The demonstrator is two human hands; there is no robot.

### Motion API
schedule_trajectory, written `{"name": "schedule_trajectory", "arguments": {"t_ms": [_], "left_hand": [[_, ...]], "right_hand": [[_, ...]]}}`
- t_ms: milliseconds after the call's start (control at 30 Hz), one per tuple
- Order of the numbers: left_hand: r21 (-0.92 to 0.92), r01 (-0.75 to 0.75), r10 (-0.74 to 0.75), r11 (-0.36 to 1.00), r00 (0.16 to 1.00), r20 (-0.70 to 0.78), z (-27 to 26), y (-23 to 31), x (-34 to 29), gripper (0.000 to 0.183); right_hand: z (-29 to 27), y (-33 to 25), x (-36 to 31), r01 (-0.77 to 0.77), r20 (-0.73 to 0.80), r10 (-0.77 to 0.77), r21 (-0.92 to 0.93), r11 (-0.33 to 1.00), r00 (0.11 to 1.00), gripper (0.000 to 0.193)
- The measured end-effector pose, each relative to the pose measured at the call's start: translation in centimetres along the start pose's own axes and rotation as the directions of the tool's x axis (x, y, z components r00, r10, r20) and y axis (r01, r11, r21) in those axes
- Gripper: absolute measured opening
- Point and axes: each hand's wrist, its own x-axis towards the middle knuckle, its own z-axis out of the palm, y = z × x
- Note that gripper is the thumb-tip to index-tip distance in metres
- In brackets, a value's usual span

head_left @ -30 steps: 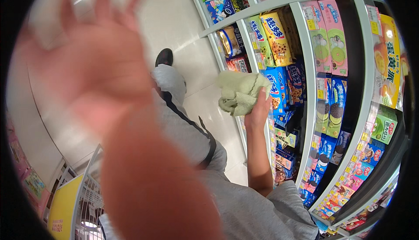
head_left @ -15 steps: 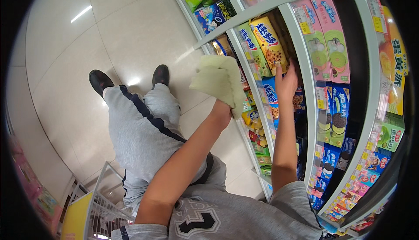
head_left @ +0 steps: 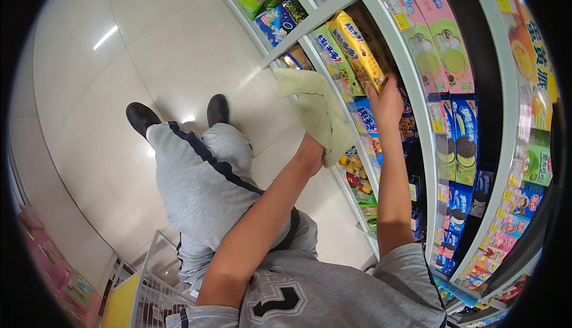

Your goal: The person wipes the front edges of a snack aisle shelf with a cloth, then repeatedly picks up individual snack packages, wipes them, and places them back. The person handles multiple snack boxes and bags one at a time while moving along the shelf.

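My right hand reaches into a shelf bay and grips the near end of a yellow packet of cookies, which is tilted on its side. Just left of it stands a green packet of cookies. A blue packet lies nearer to me, partly behind my wrist. My left hand is held in front of the shelf edge with a pale green cloth draped over it. The cloth hides most of the left fingers, which appear closed on it.
Grey shelf dividers with price tags run beside my right arm. Pink boxes and blue biscuit boxes fill the tier to the right. A white wire rack with a yellow panel stands at lower left. Pale floor tiles lie on the left.
My right hand has taken hold of the yellow packet and turned it more onto its edge. My left hand with the cloth has shifted slightly right, toward the shelf.
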Motion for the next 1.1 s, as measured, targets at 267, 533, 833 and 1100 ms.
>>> {"name": "schedule_trajectory", "arguments": {"t_ms": [267,533,833,1100], "left_hand": [[0.551,-0.111,0.275,0.827,0.935,-0.225,1.6,-0.1,-1.7,0.060],[0.124,-0.208,0.234,0.970,0.934,-0.270,4.2,4.8,-2.4,0.042],[0.325,-0.303,0.348,0.896,0.933,-0.088,3.1,2.3,-3.0,0.051],[0.738,-0.208,0.461,0.641,0.874,-0.154,1.1,2.4,-2.3,0.046]], "right_hand": [[-4.8,-8.5,-14.5,0.231,-0.177,-0.167,0.453,0.861,0.970,0.038],[-9.5,-7.4,-19.0,0.127,-0.004,-0.176,0.710,0.693,0.984,0.021],[-6.6,-8.6,-16.2,-0.158,0.134,0.085,0.878,0.452,0.987,0.054],[-10.1,-7.9,-16.5,-0.054,0.191,-0.089,0.638,0.768,0.978,0.046]]}}
